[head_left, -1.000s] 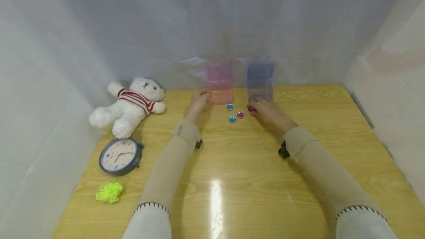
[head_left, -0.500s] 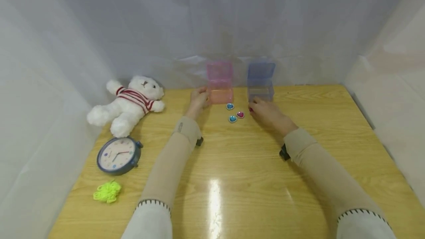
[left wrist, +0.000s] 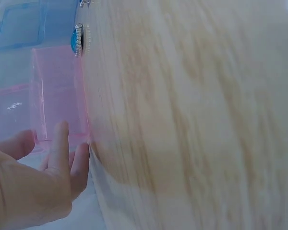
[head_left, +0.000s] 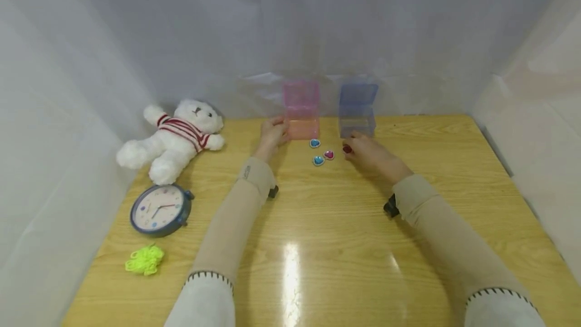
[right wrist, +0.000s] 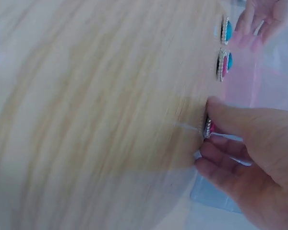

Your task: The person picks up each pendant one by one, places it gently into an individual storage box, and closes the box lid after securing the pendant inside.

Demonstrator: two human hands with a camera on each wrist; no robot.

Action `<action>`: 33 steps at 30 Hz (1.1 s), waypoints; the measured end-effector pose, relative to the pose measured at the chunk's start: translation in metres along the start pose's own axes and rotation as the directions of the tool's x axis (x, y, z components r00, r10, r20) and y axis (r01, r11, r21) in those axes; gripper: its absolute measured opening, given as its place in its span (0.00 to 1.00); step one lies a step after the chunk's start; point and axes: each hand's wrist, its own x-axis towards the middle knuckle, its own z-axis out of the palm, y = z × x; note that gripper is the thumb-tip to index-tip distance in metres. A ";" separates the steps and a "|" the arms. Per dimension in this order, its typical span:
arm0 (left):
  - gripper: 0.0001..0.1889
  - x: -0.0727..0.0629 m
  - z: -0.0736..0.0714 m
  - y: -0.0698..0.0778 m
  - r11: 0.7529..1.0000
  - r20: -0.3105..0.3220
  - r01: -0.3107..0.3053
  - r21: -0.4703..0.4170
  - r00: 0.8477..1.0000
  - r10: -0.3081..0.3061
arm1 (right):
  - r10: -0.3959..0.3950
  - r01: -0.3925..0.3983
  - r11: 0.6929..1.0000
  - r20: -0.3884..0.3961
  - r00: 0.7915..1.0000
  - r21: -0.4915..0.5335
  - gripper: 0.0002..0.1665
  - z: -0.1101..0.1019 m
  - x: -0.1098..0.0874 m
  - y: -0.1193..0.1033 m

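Observation:
My right hand [head_left: 369, 154] pinches a pink heart-shaped gem [head_left: 347, 149] between thumb and fingers, just in front of the blue see-through box [head_left: 357, 124]. In the right wrist view the gem's beaded silver edge [right wrist: 209, 128] shows between the fingertips, close to the tabletop. With extended fingers, my left hand [head_left: 273, 135] touches the left side of the pink see-through box [head_left: 303, 129]. Both boxes have their lids raised. Between the hands lie a blue heart gem [head_left: 315, 143], a second blue gem [head_left: 318, 160] and another pink gem [head_left: 329, 155].
Along the left of the wooden table [head_left: 331, 246] are a white teddy bear [head_left: 183, 135] in a striped sweater, a round blue-rimmed clock [head_left: 159, 210] and a bright yellow-green tangle of string [head_left: 145, 259]. Pale sheeting [head_left: 281, 34] rises right behind the boxes.
The pink gem at my right fingertips has turned from lying face-up to a tilted position in the pinch, and sits slightly farther right. My left hand stays beside the pink box.

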 end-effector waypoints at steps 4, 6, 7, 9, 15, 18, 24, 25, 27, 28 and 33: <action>0.27 0.000 0.000 0.001 1.000 -0.005 -0.002 -0.004 1.000 0.002 | -0.019 0.019 1.000 -0.020 1.000 0.003 0.14 0.000 0.003 0.000; 0.27 0.001 0.001 0.002 1.000 -0.006 -0.001 0.001 1.000 0.001 | -0.006 0.007 1.000 -0.011 1.000 0.012 0.14 0.000 0.005 0.001; 0.27 0.000 0.001 0.002 1.000 -0.007 -0.001 0.004 1.000 0.001 | 0.005 -0.005 1.000 -0.001 1.000 0.023 0.14 0.000 0.007 0.001; 0.27 0.000 0.001 0.002 1.000 -0.012 0.001 0.015 1.000 -0.001 | 0.031 -0.032 0.998 0.020 0.999 0.048 0.14 0.000 0.009 0.003; 0.27 0.001 0.004 0.003 0.999 -0.016 0.018 0.031 1.000 -0.017 | 0.091 -0.096 0.984 0.037 0.995 0.148 0.10 0.000 0.011 0.005; 0.27 0.002 0.004 0.003 0.999 -0.019 0.024 0.036 1.000 -0.024 | 0.086 -0.083 0.980 -0.011 0.996 0.180 0.10 0.002 0.010 0.005; 0.27 0.003 0.003 0.002 0.999 -0.018 0.025 0.019 1.000 -0.025 | 0.013 0.020 0.976 -0.151 0.989 0.215 0.17 0.000 0.014 -0.006; 0.27 0.003 0.003 0.002 1.000 -0.016 0.023 0.018 1.000 -0.023 | 0.000 0.039 0.974 -0.171 0.985 0.224 0.16 -0.002 0.015 -0.009; 0.27 0.003 0.002 0.001 1.000 -0.017 0.021 0.014 1.000 -0.021 | -0.028 0.077 0.971 -0.209 0.978 0.227 0.16 -0.005 0.018 -0.014; 0.27 0.003 0.002 0.000 1.000 -0.017 0.020 0.013 1.000 -0.020 | -0.046 0.098 0.970 -0.229 0.972 0.222 0.16 -0.007 0.020 -0.016; 0.26 0.002 0.004 -0.002 1.000 -0.026 0.009 0.001 1.000 -0.009 | -0.119 0.184 0.962 -0.297 0.947 0.203 0.18 -0.014 0.025 -0.029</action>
